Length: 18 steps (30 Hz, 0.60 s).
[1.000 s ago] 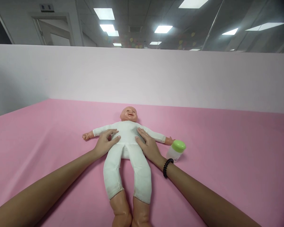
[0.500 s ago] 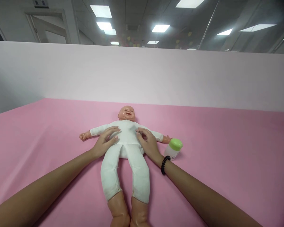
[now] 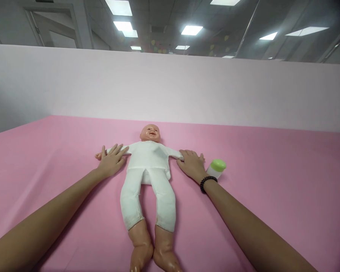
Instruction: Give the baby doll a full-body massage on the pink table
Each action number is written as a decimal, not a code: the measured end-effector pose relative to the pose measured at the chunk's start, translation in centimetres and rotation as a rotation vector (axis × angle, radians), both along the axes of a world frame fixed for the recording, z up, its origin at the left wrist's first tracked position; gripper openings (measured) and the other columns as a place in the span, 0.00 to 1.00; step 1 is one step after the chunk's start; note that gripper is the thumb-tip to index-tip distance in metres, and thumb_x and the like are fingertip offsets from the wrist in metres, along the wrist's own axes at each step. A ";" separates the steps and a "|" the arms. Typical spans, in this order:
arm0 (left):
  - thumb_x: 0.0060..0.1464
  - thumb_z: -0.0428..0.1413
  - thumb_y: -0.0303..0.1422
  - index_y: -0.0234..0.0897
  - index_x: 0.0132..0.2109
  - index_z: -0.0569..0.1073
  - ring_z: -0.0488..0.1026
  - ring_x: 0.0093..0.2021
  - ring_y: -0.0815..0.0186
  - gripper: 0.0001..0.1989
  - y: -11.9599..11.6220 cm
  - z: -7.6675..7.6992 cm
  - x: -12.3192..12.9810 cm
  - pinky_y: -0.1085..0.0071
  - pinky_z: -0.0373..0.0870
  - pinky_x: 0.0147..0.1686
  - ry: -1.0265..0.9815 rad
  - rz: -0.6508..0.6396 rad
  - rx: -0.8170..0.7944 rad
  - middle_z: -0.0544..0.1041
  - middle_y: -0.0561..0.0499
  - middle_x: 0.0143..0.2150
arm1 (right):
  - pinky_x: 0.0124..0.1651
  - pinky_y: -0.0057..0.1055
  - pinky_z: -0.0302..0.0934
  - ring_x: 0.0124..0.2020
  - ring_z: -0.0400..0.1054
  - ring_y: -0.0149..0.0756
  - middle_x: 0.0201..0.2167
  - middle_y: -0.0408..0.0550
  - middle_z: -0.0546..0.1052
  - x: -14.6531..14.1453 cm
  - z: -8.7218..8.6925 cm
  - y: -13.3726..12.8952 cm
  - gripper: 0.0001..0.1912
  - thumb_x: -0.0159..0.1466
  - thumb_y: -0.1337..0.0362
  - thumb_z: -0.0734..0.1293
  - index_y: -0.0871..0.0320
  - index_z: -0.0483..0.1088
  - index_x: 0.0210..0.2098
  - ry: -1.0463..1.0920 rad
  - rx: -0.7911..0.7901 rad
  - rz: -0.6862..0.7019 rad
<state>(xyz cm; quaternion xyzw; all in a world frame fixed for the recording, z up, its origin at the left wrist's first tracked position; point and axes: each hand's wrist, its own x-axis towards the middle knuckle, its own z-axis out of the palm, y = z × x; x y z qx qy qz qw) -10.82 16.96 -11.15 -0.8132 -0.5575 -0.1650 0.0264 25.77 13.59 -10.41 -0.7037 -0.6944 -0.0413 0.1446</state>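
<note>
- My left hand (image 3: pixel 111 161) and right hand (image 3: pixel 190 164) rest open on the sleeves of the baby doll (image 3: pixel 149 160), unclamped.
- Risk: a sideways slip of my right hand could topple the green-capped bottle (image 3: pixel 216 168) just beside it.

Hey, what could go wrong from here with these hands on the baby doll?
The right hand is right beside the green-lidded bottle, so a sideways slip might knock it over. The left hand and right hand both rest on the sleeves of the baby doll, so uneven pressure could possibly shift it.

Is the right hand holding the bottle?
No, the right hand rests on the doll's arm, while the bottle stands on the pink surface.
</note>
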 end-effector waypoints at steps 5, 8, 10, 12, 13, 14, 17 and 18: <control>0.58 0.48 0.36 0.41 0.65 0.66 0.60 0.66 0.45 0.28 0.9 0.6 -2.2 0.31 0.31 0.65 -0.035 0.161 0.032 0.69 0.39 0.63 | 0.57 0.49 0.55 0.52 0.66 0.51 0.51 0.59 0.73 1.5 0.7 0.3 0.20 0.64 0.61 0.59 0.61 0.69 0.52 0.026 -0.042 -0.124; 0.55 0.53 0.39 0.39 0.56 0.72 0.65 0.61 0.42 0.22 1.6 1.0 -3.7 0.28 0.32 0.63 -0.095 0.324 0.038 0.74 0.37 0.56 | 0.55 0.46 0.57 0.53 0.64 0.54 0.49 0.62 0.72 2.0 0.8 0.6 0.18 0.63 0.60 0.61 0.65 0.70 0.48 0.024 -0.024 -0.225; 0.51 0.56 0.40 0.38 0.50 0.74 0.67 0.57 0.41 0.20 2.0 1.1 -4.5 0.29 0.40 0.62 -0.153 0.419 0.033 0.75 0.38 0.52 | 0.58 0.48 0.55 0.57 0.60 0.57 0.53 0.64 0.69 2.1 0.6 0.6 0.18 0.63 0.59 0.62 0.65 0.71 0.47 0.042 0.019 -0.266; 0.46 0.60 0.40 0.38 0.47 0.74 0.68 0.56 0.41 0.20 2.3 1.1 -5.1 0.36 0.54 0.61 -0.250 0.460 0.007 0.75 0.39 0.48 | 0.61 0.52 0.52 0.62 0.55 0.60 0.59 0.66 0.63 2.1 0.4 0.4 0.20 0.64 0.58 0.63 0.62 0.70 0.50 0.099 0.094 -0.281; 0.44 0.61 0.39 0.38 0.47 0.74 0.67 0.56 0.41 0.21 2.4 1.1 -5.2 0.40 0.59 0.59 -0.318 0.467 0.007 0.74 0.40 0.48 | 0.62 0.54 0.50 0.65 0.52 0.62 0.62 0.66 0.58 2.0 0.3 0.3 0.21 0.65 0.57 0.63 0.60 0.70 0.53 0.145 0.142 -0.287; 0.43 0.61 0.39 0.39 0.47 0.74 0.66 0.58 0.42 0.22 2.5 1.0 -5.2 0.44 0.63 0.58 -0.400 0.470 0.022 0.72 0.39 0.50 | 0.63 0.57 0.49 0.67 0.49 0.63 0.65 0.65 0.53 1.9 0.3 0.3 0.23 0.65 0.56 0.63 0.57 0.68 0.57 0.208 0.188 -0.294; 0.41 0.63 0.36 0.40 0.51 0.72 0.64 0.62 0.47 0.26 2.6 0.6 -4.7 0.53 0.68 0.57 -0.741 0.415 0.100 0.65 0.40 0.57 | 0.62 0.58 0.53 0.67 0.51 0.62 0.70 0.62 0.43 1.7 0.2 0.3 0.30 0.66 0.55 0.64 0.48 0.58 0.67 0.508 0.276 -0.259; 0.41 0.64 0.35 0.41 0.53 0.70 0.67 0.60 0.50 0.29 2.6 0.5 -4.4 0.55 0.69 0.56 -0.886 0.372 0.094 0.65 0.41 0.58 | 0.62 0.55 0.56 0.66 0.54 0.59 0.71 0.61 0.44 1.7 0.1 0.4 0.33 0.65 0.56 0.64 0.47 0.55 0.68 0.638 0.295 -0.212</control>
